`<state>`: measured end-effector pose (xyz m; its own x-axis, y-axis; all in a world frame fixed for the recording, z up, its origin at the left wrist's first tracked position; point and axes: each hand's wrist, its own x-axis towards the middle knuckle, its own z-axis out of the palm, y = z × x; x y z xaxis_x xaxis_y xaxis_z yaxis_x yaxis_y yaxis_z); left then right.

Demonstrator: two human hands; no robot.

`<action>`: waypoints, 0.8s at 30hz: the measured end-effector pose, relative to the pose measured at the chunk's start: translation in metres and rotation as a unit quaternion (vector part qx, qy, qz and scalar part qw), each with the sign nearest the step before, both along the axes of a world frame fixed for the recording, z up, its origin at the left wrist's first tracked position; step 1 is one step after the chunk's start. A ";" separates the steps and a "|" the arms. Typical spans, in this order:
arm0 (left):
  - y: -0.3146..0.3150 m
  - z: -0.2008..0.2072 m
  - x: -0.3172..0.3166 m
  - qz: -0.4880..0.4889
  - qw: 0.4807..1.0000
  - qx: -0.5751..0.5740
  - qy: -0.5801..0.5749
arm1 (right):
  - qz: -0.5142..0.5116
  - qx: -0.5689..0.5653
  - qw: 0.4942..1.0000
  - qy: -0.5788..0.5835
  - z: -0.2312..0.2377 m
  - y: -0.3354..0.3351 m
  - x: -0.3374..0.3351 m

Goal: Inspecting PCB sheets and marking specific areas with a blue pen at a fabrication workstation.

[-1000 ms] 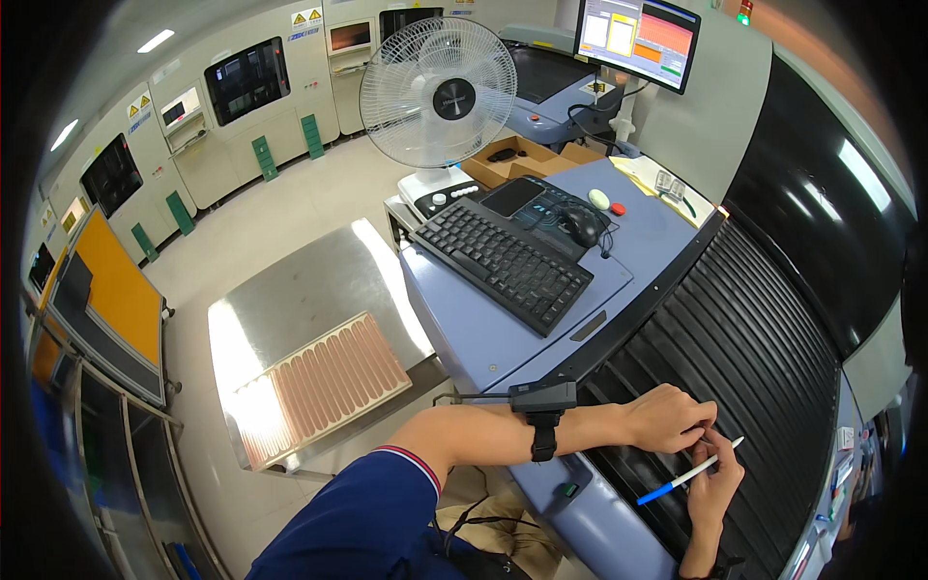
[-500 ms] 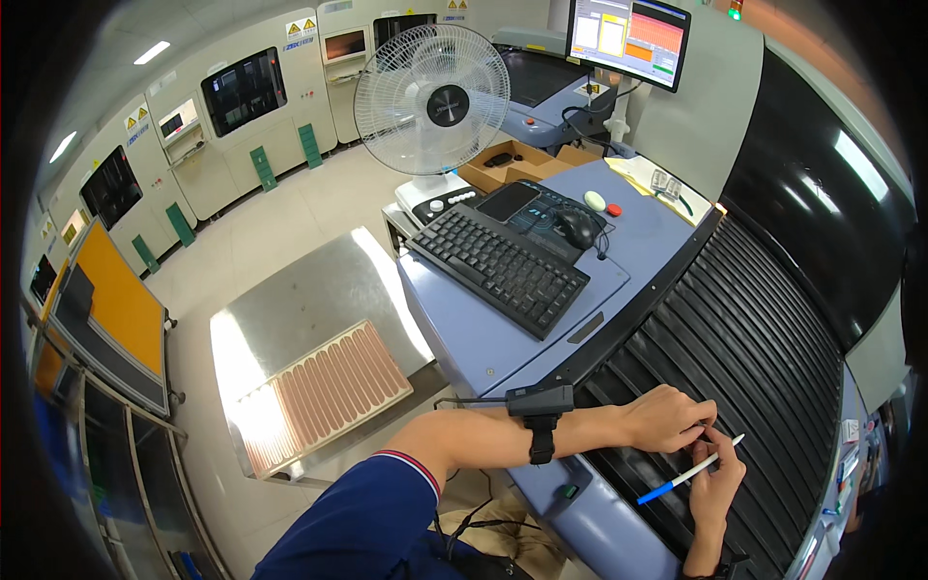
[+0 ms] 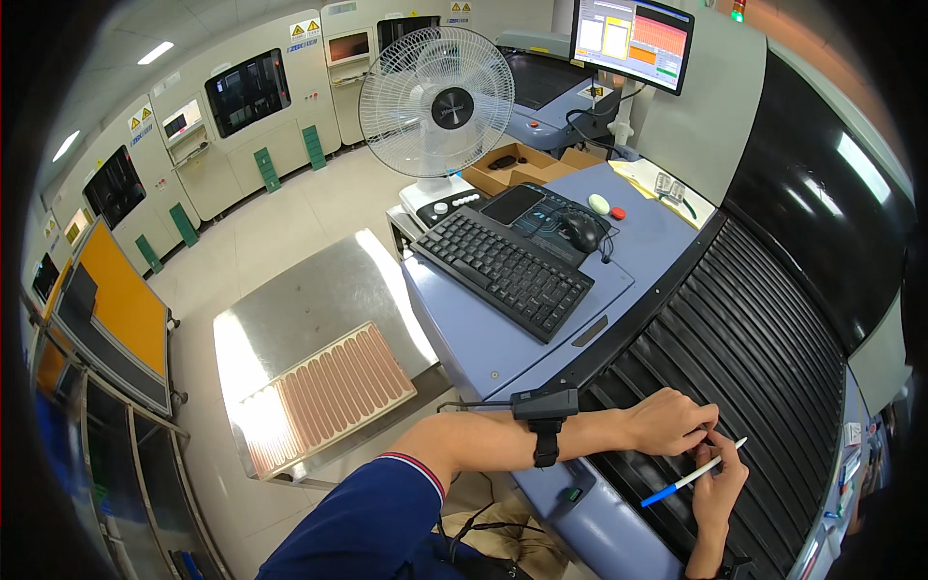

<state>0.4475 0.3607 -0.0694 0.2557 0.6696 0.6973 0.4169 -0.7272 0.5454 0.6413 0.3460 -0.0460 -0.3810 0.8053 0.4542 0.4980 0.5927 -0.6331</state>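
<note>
My left hand (image 3: pixel 667 422) reaches in over the black ribbed cover, its fingers curled and pressed together. Its fingertips meet those of my right hand (image 3: pixel 719 480), and whatever they pinch there, if anything, is too small or hidden to make out. A slim white pen (image 3: pixel 698 472) with a blue end (image 3: pixel 659 496) lies slantwise in my right hand, the blue end pointing down and left. Below both hands runs the black ribbed cover (image 3: pixel 744 319). A black device on a strap (image 3: pixel 546 406) sits on my left forearm.
Beyond my left arm, a black keyboard (image 3: pixel 503 274) and a mouse (image 3: pixel 582 232) rest on the blue machine top (image 3: pixel 454 329). A white fan (image 3: pixel 435 106) and a monitor (image 3: pixel 633 43) stand farther back. At left, a copper-patterned panel (image 3: pixel 333 391) lies on a metal table (image 3: pixel 290 309).
</note>
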 end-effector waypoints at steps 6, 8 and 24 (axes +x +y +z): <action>0.001 -0.001 0.000 0.004 1.000 0.005 0.002 | 0.005 0.010 1.000 -0.009 -0.002 0.003 0.003; 0.001 -0.002 0.000 0.007 1.000 0.004 0.006 | 0.004 0.009 1.000 -0.006 -0.002 0.002 0.002; 0.001 -0.001 0.001 0.001 1.000 -0.003 0.010 | -0.009 -0.011 1.000 -0.009 0.000 0.001 0.002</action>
